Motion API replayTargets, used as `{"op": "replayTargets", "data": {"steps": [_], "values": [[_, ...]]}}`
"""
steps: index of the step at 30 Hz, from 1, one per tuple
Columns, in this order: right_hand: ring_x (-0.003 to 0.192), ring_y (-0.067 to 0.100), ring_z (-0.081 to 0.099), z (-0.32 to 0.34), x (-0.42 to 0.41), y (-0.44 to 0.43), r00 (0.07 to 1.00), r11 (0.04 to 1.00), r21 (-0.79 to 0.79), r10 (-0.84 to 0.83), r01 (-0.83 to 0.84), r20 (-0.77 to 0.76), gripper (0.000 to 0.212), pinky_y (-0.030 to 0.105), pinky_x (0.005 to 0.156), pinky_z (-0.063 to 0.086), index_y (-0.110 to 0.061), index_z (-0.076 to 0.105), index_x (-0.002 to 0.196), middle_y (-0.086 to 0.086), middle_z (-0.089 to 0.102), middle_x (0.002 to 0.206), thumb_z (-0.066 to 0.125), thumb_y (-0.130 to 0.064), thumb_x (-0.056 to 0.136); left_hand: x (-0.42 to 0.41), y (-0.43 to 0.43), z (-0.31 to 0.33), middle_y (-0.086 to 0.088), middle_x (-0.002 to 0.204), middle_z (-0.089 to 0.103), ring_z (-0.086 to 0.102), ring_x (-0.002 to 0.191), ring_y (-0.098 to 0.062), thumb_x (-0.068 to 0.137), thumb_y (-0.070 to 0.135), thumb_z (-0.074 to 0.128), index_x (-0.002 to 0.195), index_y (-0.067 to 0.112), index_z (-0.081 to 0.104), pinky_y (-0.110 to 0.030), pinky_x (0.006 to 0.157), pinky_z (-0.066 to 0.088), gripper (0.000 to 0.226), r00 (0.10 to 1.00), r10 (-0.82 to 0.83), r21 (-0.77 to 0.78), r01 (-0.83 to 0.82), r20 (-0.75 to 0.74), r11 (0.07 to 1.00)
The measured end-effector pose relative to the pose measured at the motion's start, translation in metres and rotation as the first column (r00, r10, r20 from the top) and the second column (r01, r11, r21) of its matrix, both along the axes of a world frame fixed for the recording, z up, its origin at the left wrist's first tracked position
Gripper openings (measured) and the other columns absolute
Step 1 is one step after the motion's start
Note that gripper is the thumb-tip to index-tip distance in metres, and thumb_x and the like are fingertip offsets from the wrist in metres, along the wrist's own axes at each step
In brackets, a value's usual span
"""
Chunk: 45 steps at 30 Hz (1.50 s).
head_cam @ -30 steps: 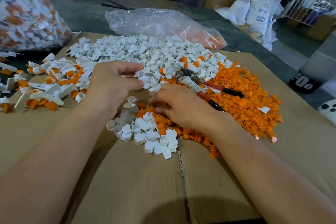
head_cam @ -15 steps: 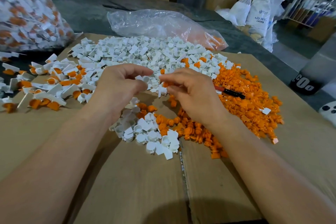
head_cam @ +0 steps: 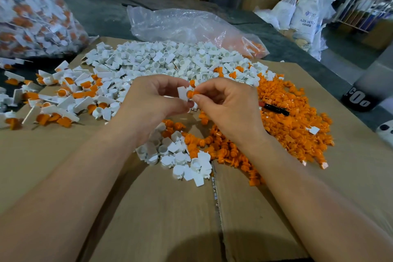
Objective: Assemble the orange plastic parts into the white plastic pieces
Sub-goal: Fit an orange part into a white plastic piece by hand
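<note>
Housing heap (head_cam: 170, 59) centre-back on cardboard (head_cam: 159, 219); plug heap (head_cam: 293, 125) right; assembled pieces (head_cam: 63, 95) left; bag (head_cam: 180, 23) behind heaps.

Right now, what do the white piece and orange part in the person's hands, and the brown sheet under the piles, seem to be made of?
The white piece: moulded plastic, it seems; smooth, matt, crisp flat edges. The orange part: plastic too, evenly coloured, slight sheen. The brown sheet: cardboard, dull and papery, with a seam between two flaps.

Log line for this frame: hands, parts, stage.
left hand: pinches white piece | right hand: pinches orange part | stage: orange part against white piece, seating unclear
</note>
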State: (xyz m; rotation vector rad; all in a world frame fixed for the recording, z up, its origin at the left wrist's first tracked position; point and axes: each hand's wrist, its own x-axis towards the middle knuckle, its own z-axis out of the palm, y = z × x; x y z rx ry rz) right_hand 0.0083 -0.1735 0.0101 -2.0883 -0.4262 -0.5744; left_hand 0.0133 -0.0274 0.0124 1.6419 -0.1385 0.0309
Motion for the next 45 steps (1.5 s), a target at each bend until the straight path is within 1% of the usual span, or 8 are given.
{"op": "replayTargets", "data": {"steps": [6,16,20,24,29,34,38,45], "values": [[0.064,-0.002,0.060,0.0006,-0.0001,-0.0019,0.998,0.998,-0.018,-0.055,0.056,0.029,0.005,0.013,0.060,0.051,-0.014,0.071,0.080,-0.022,0.057,0.062,0.070,-0.009,0.078,-0.0013,0.0007,0.0016,0.002,0.064,0.070,0.069,0.064,-0.013,0.068,-0.007,0.068,0.089,0.013,0.067,-0.019,0.062,0.055,0.029,0.992,-0.127,-0.128,0.123,-0.023,0.984],[0.052,0.000,0.061,0.0042,-0.0028,-0.0050,0.997,1.000,0.019,0.009,-0.008,-0.075,0.028,0.022,0.056,0.054,-0.031,0.060,0.064,-0.019,0.058,0.051,0.071,-0.009,0.077,-0.0069,-0.0015,0.0026,0.013,0.065,0.070,0.067,0.061,-0.002,0.062,-0.002,0.076,0.079,0.023,0.066,-0.010,0.058,0.051,0.032,0.989,-0.075,0.063,0.068,0.125,0.996],[0.055,0.005,0.064,0.0031,-0.0022,-0.0044,0.984,0.996,0.069,0.067,-0.057,-0.165,0.026,0.028,0.059,0.057,-0.028,0.062,0.068,-0.012,0.062,0.059,0.069,-0.006,0.080,-0.0058,-0.0003,0.0007,0.006,0.071,0.072,0.068,0.064,-0.005,0.062,0.000,0.077,0.081,0.023,0.068,-0.015,0.061,0.054,0.031,0.991,-0.038,0.085,0.028,0.127,0.996],[0.061,0.004,0.066,0.0040,-0.0021,-0.0064,0.964,0.985,0.115,0.153,-0.130,-0.217,0.024,0.019,0.059,0.055,-0.024,0.063,0.077,-0.007,0.065,0.066,0.063,-0.001,0.083,-0.0056,0.0003,-0.0001,0.003,0.073,0.071,0.066,0.064,-0.004,0.064,0.000,0.078,0.082,0.024,0.068,-0.016,0.066,0.056,0.032,0.991,0.005,0.101,-0.018,0.133,0.995],[0.054,0.008,0.064,0.0040,-0.0004,-0.0089,0.946,0.965,0.232,0.182,-0.120,-0.268,0.018,0.023,0.055,0.055,-0.016,0.064,0.078,-0.005,0.064,0.058,0.064,0.001,0.082,-0.0065,-0.0008,0.0011,0.006,0.071,0.071,0.066,0.063,-0.001,0.063,0.000,0.078,0.083,0.024,0.068,-0.011,0.062,0.052,0.032,0.991,0.000,0.094,-0.012,0.132,0.995],[0.063,0.005,0.065,0.0008,-0.0040,-0.0053,0.992,0.997,0.007,0.080,-0.080,-0.101,0.008,0.024,0.063,0.056,-0.010,0.069,0.085,-0.012,0.062,0.066,0.064,-0.004,0.083,-0.0075,0.0008,0.0000,0.005,0.076,0.073,0.069,0.066,-0.007,0.062,0.002,0.077,0.086,0.020,0.070,-0.016,0.064,0.055,0.031,0.996,-0.004,0.072,-0.003,0.095,0.997],[0.052,0.006,0.063,0.0034,-0.0027,-0.0077,0.959,0.989,0.118,0.113,-0.084,-0.261,0.021,0.022,0.054,0.055,-0.021,0.062,0.074,-0.006,0.062,0.060,0.064,-0.002,0.083,-0.0095,-0.0011,-0.0011,0.002,0.076,0.072,0.069,0.068,-0.010,0.064,-0.001,0.077,0.083,0.023,0.069,-0.018,0.065,0.056,0.032,0.995,-0.007,0.093,-0.002,0.103,0.996],[0.057,0.002,0.064,-0.0009,-0.0022,-0.0059,0.979,0.992,0.093,0.098,-0.083,-0.179,0.011,0.019,0.058,0.055,-0.008,0.069,0.092,-0.013,0.062,0.065,0.065,-0.005,0.083,-0.0095,-0.0023,0.0002,-0.006,0.074,0.071,0.068,0.060,-0.009,0.073,-0.005,0.070,0.096,0.005,0.069,-0.016,0.061,0.055,0.025,0.997,0.012,0.013,-0.013,0.076,1.000]]}}
